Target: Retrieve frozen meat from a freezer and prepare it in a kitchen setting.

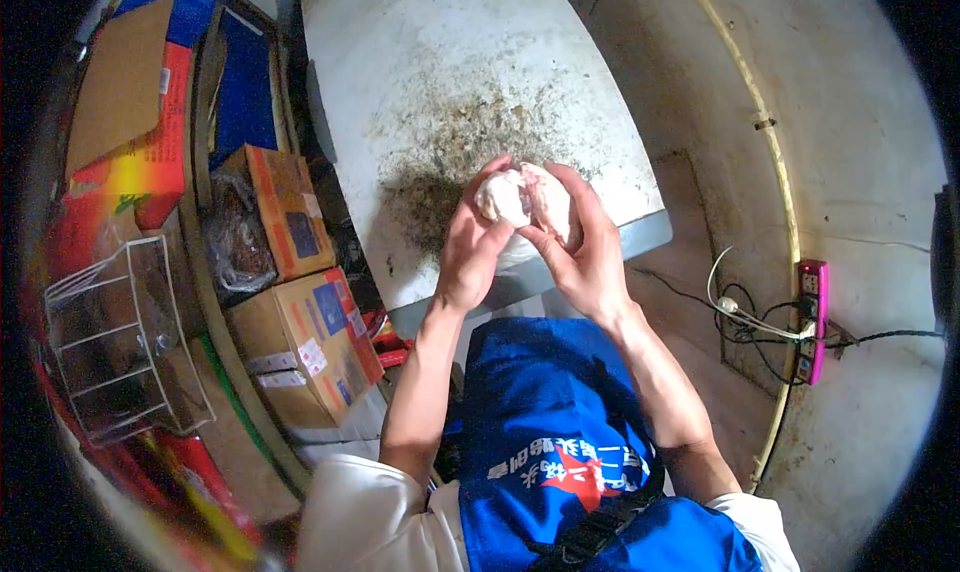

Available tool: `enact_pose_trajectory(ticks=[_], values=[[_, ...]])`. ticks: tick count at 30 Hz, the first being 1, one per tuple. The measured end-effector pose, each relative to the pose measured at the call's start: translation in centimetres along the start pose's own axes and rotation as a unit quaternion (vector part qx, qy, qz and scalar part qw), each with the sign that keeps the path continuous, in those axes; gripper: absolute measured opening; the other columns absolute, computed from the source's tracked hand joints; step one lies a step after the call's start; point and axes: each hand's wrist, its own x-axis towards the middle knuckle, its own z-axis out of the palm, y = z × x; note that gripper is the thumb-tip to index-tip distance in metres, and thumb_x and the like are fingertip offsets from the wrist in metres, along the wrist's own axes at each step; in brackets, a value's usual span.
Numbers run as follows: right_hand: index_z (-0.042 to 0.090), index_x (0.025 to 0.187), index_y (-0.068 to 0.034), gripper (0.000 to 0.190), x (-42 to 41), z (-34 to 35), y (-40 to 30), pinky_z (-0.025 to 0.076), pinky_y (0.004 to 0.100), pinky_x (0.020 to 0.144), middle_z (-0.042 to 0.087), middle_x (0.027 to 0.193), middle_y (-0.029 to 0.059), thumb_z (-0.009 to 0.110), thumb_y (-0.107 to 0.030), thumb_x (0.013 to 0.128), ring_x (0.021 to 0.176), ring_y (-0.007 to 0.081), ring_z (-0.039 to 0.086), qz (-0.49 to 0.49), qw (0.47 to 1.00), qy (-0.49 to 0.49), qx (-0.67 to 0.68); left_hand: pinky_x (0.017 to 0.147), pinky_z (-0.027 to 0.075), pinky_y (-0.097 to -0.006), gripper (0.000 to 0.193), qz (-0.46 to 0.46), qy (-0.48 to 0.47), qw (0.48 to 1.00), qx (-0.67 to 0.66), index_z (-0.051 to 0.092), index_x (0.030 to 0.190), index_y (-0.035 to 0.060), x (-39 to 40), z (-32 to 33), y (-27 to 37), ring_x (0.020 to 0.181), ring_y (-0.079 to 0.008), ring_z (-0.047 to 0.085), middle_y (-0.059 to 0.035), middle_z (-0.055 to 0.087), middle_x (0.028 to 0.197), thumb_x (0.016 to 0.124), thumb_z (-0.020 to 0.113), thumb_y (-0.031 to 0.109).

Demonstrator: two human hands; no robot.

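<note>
A pale lump of raw meat or dough with pinkish streaks (551,197), its exact kind unclear, is held between both hands over the near edge of the white, dark-stained tabletop (480,61). My left hand (474,249) grips its left side, thumb near the bottom. My right hand (589,249) grips its right side, fingers curled round the back and thumb at the lower middle. A cleft runs down the lump between a rounded whitish part and a larger part on the right. Something whitish, partly hidden, shows just below it.
Cardboard boxes (322,354) and a clear plastic bag (240,234) stand at the left. A white wire rack (112,347) is further left. On the right wall hang a pink power strip (814,320), tangled cables and a yellowish pipe (784,189). A blue apron covers my front.
</note>
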Motion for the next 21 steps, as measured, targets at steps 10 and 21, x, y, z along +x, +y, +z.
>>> enact_pose_trajectory(ticks=[10,21], values=[[0.046,0.130,0.006,0.060,-0.4,-0.5,-1.1,0.057,0.0497,0.081,0.062,0.110,0.0318,0.076,-0.028,0.091,0.096,0.0486,0.067,-0.093,0.992,-0.057,-0.066,0.089,0.053,-0.0318,0.032,0.038,0.141,0.976,0.163,0.065,0.119,0.0022,-0.8,1.5,-0.1,0.100,-0.0150,0.064,-0.0041,0.070,0.112,0.103,0.060,0.029],[0.052,0.134,0.005,0.054,0.2,-2.1,-1.3,0.058,0.0471,0.081,0.071,0.101,0.0267,0.068,-0.023,0.091,0.096,0.0436,0.073,-0.026,0.992,-0.121,-0.011,0.084,0.053,-0.0335,0.033,0.097,0.131,0.941,0.297,0.057,0.118,-0.0002,-0.6,2.8,1.0,0.094,-0.0157,0.063,-0.0089,0.066,0.106,0.104,0.061,0.029]])
